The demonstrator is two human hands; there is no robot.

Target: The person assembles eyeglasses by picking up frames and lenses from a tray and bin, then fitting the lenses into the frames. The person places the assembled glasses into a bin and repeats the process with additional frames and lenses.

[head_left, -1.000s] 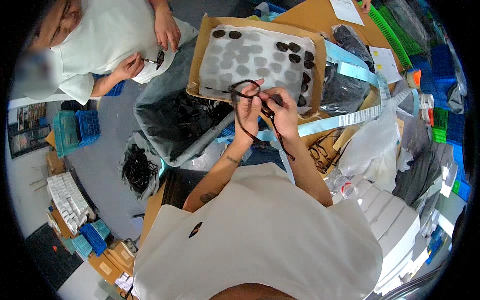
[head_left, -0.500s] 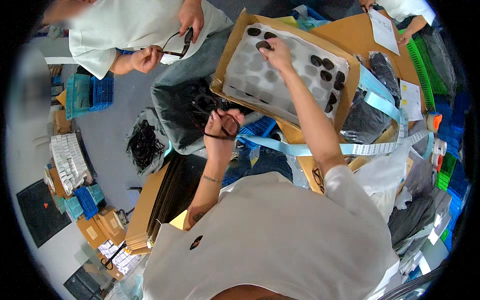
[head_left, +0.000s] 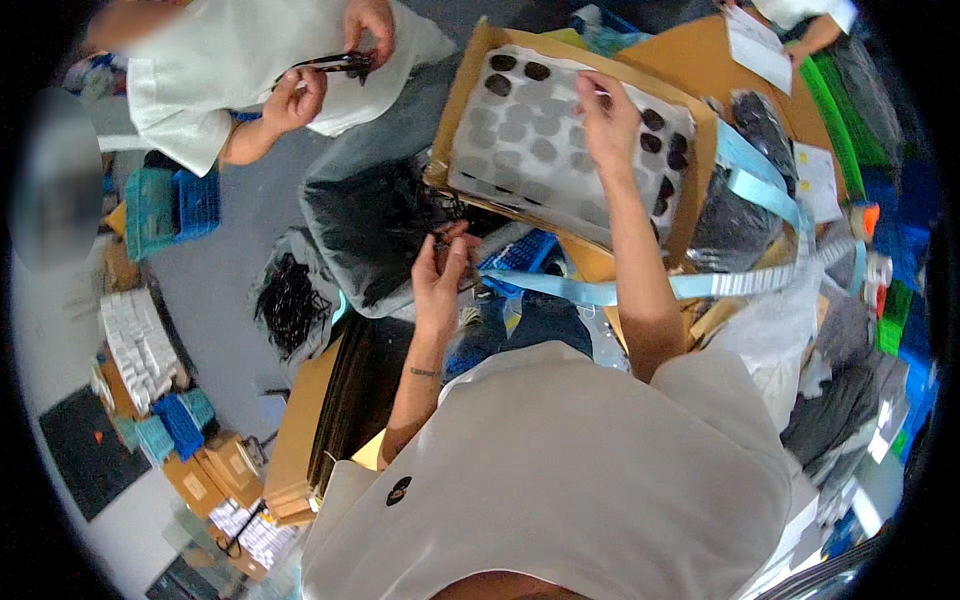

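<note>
My right hand (head_left: 610, 125) is above a shallow cardboard box (head_left: 702, 195), its fingers bent and apart, with nothing visible in them. The box is lined with white sheeting, and rows of pale round shapes show through it. Several dark sunglass lenses (head_left: 537, 71) lie on the sheeting at its upper left and right side. My left hand (head_left: 438, 270) is at the near edge of a grey bag (head_left: 345, 190) holding dark spectacle frames (head_left: 432, 205). Its fingers are curled together; blur and the dark frames behind hide what they hold.
A co-worker's hands (head_left: 300, 98) hold dark glasses at the upper left. A light blue strap (head_left: 560, 290) crosses below the box. Another bag of black pieces (head_left: 288, 300) stands on the floor, near stacked cardboard (head_left: 300, 420). Green and blue baskets (head_left: 840, 120) line the right.
My right hand has moved right, and the lens it held now lies at the sheet's upper left. The dark glasses no longer show clearly in my left hand. The co-worker's glasses have turned.
</note>
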